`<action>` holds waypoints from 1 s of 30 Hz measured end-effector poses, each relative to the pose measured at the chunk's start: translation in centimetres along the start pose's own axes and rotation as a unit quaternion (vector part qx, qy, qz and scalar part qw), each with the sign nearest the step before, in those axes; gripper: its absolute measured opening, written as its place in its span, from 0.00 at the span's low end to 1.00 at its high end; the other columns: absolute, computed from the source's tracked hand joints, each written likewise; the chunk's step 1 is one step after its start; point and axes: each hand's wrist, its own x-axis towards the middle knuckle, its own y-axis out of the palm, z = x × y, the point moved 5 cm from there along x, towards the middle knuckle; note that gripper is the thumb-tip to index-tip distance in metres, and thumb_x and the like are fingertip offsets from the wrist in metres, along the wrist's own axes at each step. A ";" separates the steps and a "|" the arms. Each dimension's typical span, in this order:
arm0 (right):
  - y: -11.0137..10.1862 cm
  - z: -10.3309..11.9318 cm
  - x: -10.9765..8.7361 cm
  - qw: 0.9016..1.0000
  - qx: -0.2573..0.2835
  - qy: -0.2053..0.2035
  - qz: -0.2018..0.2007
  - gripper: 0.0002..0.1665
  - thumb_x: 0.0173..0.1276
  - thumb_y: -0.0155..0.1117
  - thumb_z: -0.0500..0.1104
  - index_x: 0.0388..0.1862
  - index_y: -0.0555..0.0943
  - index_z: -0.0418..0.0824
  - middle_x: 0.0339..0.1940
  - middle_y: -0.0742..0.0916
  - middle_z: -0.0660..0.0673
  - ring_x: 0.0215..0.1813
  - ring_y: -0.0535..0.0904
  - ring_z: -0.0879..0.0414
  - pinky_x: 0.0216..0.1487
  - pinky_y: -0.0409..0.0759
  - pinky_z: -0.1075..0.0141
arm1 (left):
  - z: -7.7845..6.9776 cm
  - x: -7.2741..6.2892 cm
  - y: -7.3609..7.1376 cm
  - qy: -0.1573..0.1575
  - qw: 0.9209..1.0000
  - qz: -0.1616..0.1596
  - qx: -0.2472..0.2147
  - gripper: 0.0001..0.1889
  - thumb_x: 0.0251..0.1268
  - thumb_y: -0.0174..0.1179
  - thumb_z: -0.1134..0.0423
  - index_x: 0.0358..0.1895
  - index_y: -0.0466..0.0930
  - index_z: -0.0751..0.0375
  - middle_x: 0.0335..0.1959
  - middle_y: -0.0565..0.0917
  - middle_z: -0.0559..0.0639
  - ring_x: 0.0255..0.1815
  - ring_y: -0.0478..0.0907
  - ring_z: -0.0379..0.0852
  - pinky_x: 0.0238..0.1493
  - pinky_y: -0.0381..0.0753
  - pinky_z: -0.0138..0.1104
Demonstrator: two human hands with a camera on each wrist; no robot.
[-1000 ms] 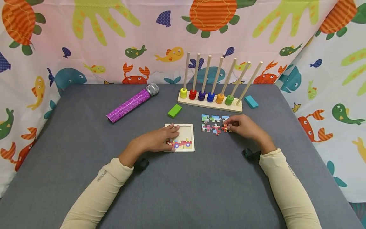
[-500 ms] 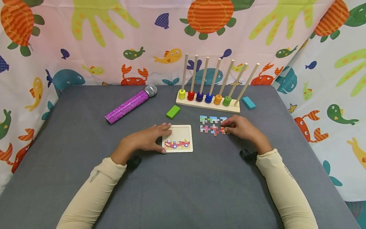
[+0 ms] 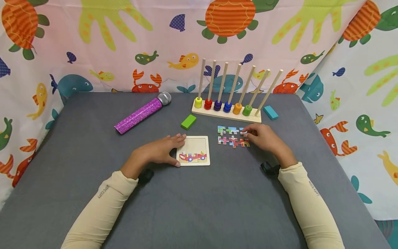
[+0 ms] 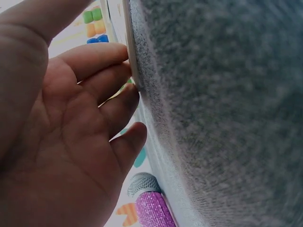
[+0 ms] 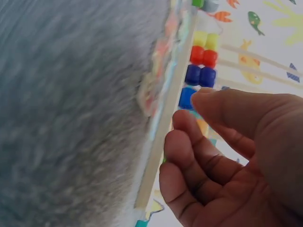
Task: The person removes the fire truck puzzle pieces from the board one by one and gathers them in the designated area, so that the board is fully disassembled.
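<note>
My left hand (image 3: 160, 150) rests at the left edge of a square wooden puzzle board (image 3: 199, 145), fingers spread, fingertips on its rim. Joined pieces showing a red vehicle (image 3: 193, 157) lie along the lower part of the board. In the left wrist view the palm (image 4: 75, 127) faces the camera with nothing in it. My right hand (image 3: 262, 136) is over two rows of puzzle pieces (image 3: 232, 130), its thumb and fingertips at the upper row's right piece, partly covering it; I cannot tell whether it is pinched. Just below lies a rainbow piece (image 3: 244, 143).
A wooden peg stand (image 3: 227, 112) with coloured beads stands behind the pieces. Beside it are a blue block (image 3: 271, 112) and a green block (image 3: 188, 122). A purple glitter microphone (image 3: 140, 114) lies back left. A patterned curtain (image 3: 118, 69) borders the table.
My left hand has drawn back leftward from over the board, uncovering the vehicle picture. My right fingertips have shifted up from the lower row's right piece to the upper one, exposing the rainbow.
</note>
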 end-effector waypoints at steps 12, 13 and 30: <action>1.1 4.1 0.7 0.998 0.030 -0.044 0.028 0.11 0.71 0.60 0.36 0.49 0.84 0.35 0.34 0.84 0.45 0.31 0.75 0.54 0.32 0.76 0.61 | -0.2 -0.1 0.0 -0.001 1.000 0.010 0.004 0.44 0.60 0.68 0.51 0.76 0.56 0.60 0.79 0.46 0.52 0.78 0.39 0.50 0.74 0.40 0.50; 1.3 4.4 0.8 0.998 0.029 -0.047 0.031 0.11 0.71 0.60 0.36 0.49 0.84 0.35 0.33 0.84 0.46 0.30 0.75 0.55 0.31 0.76 0.61 | -0.2 -0.1 0.0 -0.002 1.000 0.009 0.004 0.44 0.60 0.68 0.51 0.76 0.56 0.59 0.79 0.46 0.51 0.78 0.39 0.50 0.74 0.39 0.50; 3.1 7.9 2.1 0.993 0.040 -0.097 0.062 0.16 0.70 0.60 0.36 0.54 0.82 0.31 0.35 0.86 0.45 0.30 0.76 0.57 0.30 0.76 0.64 | -0.1 -0.1 -0.1 -0.007 1.000 0.006 0.005 0.45 0.59 0.69 0.50 0.76 0.56 0.58 0.79 0.46 0.50 0.78 0.39 0.50 0.74 0.38 0.50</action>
